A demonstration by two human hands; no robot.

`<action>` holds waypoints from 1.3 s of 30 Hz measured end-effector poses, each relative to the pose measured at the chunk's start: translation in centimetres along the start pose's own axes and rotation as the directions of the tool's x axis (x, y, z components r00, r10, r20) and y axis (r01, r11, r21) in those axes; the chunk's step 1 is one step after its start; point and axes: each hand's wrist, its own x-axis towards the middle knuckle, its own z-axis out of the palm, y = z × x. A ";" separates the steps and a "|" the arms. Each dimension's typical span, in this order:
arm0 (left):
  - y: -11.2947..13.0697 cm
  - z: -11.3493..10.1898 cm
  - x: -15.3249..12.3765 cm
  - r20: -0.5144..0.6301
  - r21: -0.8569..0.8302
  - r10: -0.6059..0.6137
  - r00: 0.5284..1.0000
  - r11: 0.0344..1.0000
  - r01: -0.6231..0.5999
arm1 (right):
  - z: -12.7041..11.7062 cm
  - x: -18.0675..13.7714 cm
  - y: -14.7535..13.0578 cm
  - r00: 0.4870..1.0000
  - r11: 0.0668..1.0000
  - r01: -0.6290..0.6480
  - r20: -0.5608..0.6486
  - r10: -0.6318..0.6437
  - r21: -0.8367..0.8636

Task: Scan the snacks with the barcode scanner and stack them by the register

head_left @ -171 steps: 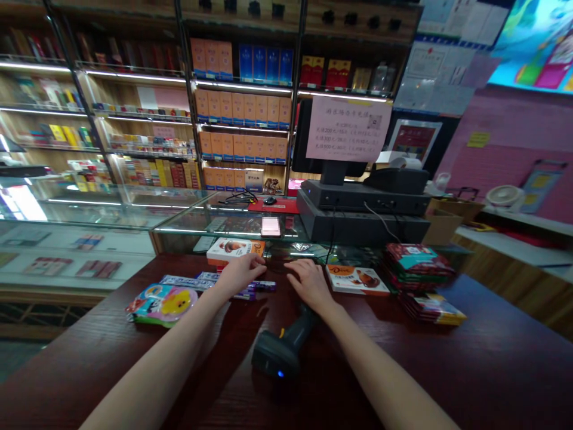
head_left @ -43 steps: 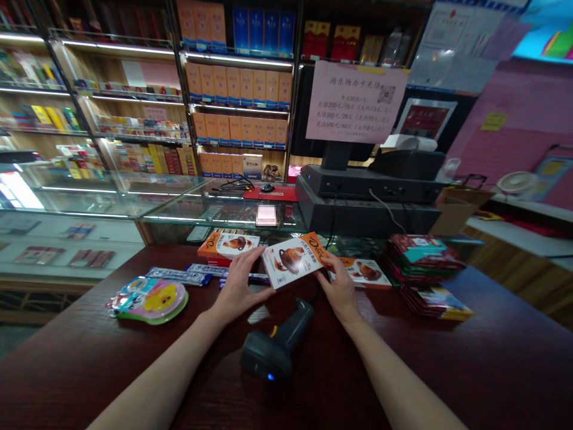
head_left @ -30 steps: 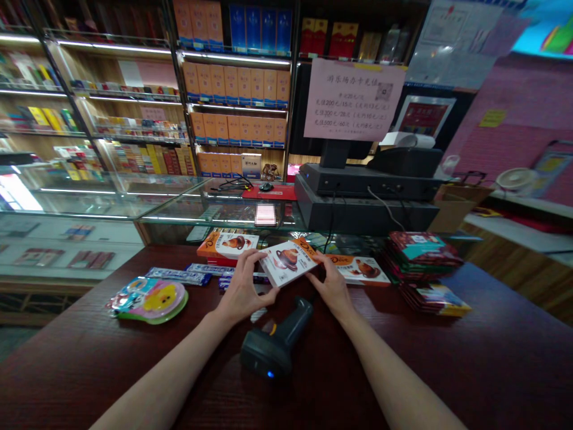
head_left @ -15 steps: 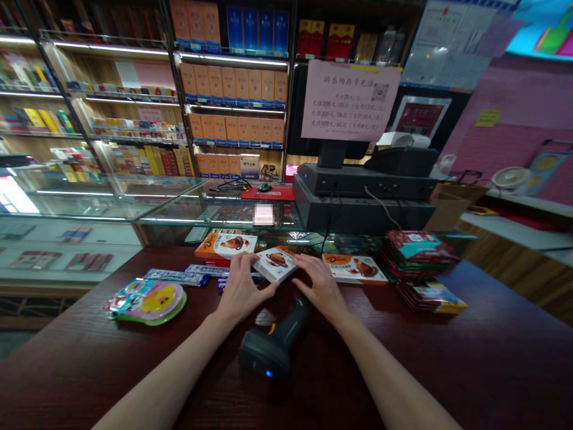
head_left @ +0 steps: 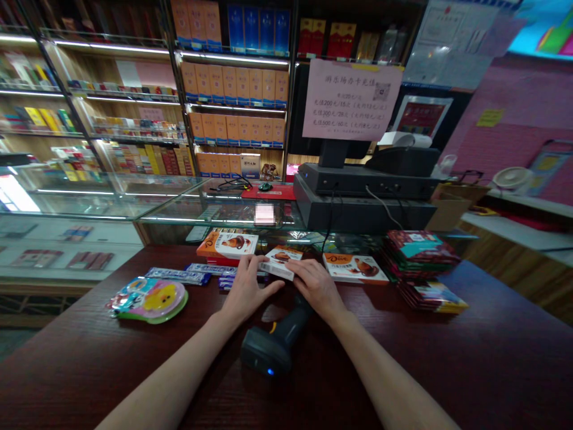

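Note:
Both my hands hold a flat white and orange chocolate box [head_left: 281, 261] low over the dark wooden counter [head_left: 447, 370]. My left hand [head_left: 249, 285] grips its left edge, thumb along the near side. My right hand [head_left: 316, 285] lies over its right end with fingers curled on it. Just below my hands lies a black barcode scanner [head_left: 276, 340] with a blue light lit. A matching box [head_left: 229, 245] sits behind on the left, another [head_left: 355, 267] on the right.
Blue candy strips [head_left: 190, 275] and a round pink and yellow toy pack [head_left: 150, 298] lie to the left. Stacked red and teal packets [head_left: 423, 257] stand at the right. A register base with a monitor [head_left: 362, 197] and a glass display case [head_left: 134, 206] stand behind.
The box was held up and tilted toward me, face showing. Since then both hands have lowered it flat toward the counter and slightly away, between the other two boxes.

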 end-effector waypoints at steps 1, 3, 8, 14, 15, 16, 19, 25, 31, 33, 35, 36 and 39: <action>-0.1 -0.1 0.0 0.012 -0.015 0.017 1.000 1.000 -0.017 | 0.0 -0.1 0.3 1.000 1.000 -0.013 -0.015 0.014 0.015; -0.4 -0.3 0.0 0.028 -0.028 0.063 0.998 0.998 -0.062 | 0.1 -0.4 0.8 0.998 0.998 -0.043 -0.037 0.045 0.051; -1.1 -0.3 0.2 0.028 -0.037 0.183 0.983 0.983 -0.182 | 0.7 -1.0 2.0 0.993 0.984 -0.097 -0.052 0.106 0.148; -1.8 -0.3 0.6 0.046 0.015 0.244 0.969 0.969 -0.245 | 1.3 -1.0 2.4 0.986 0.966 -0.135 -0.065 0.153 0.222; -1.8 -0.3 0.7 0.045 0.027 0.251 0.967 0.967 -0.252 | 1.4 -1.0 2.4 0.986 0.964 -0.135 -0.068 0.155 0.229; -1.9 -0.3 0.8 0.039 0.044 0.257 0.966 0.965 -0.258 | 1.4 -1.0 2.4 0.986 0.963 -0.135 -0.067 0.154 0.235; -2.2 -0.2 1.0 0.008 0.103 0.268 0.963 0.958 -0.267 | 1.3 -0.8 2.3 0.987 0.963 -0.133 -0.060 0.151 0.235; -2.3 -0.3 1.3 -0.025 0.173 0.273 0.962 0.949 -0.265 | -0.4 -0.5 1.8 0.986 0.965 -0.159 -0.010 0.165 0.207; -2.3 -0.3 1.3 -0.072 0.203 0.278 0.958 0.944 -0.259 | -3.7 -0.4 1.2 0.975 0.943 -0.176 0.182 0.127 0.283; -2.4 -0.4 1.4 -0.089 0.204 0.279 0.956 0.945 -0.257 | -4.7 -0.4 1.2 0.976 0.943 -0.198 0.139 0.166 0.267; -2.5 -0.4 1.4 -0.094 0.198 0.282 0.955 0.945 -0.259 | -5.4 -0.3 1.3 0.975 0.936 -0.218 0.105 0.196 0.277; -2.5 -0.4 1.5 -0.093 0.193 0.284 0.954 0.946 -0.262 | -5.6 -0.3 1.3 0.971 0.930 -0.234 0.105 0.212 0.284; -2.6 -0.3 1.6 -0.099 0.177 0.282 0.954 0.949 -0.262 | -5.9 -0.2 0.7 0.941 0.898 -0.310 0.233 0.244 0.311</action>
